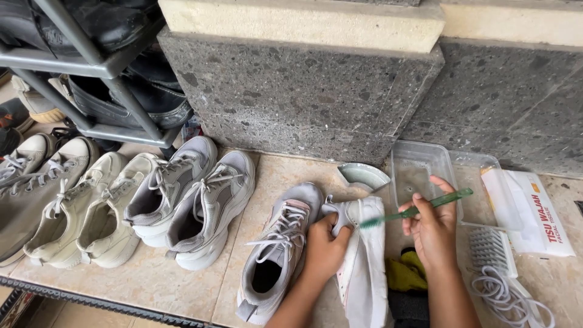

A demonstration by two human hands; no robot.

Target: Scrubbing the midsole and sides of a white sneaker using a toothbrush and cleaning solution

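My left hand (325,249) grips a white sneaker (364,261) turned on its side, sole edge facing up. My right hand (432,228) holds a green toothbrush (419,209), whose bristle end rests on the sneaker's upper part. The matching grey-white sneaker (276,252) stands upright just left of my left hand, laces loose.
A clear plastic tray (419,167), a tissue pack (537,212), a white scrub brush (490,249) and loose white laces (507,297) lie at the right. A yellow cloth (405,273) lies under my right wrist. Several sneakers (182,200) line the left, below a metal shoe rack (103,67). A stone wall (316,91) rises behind.
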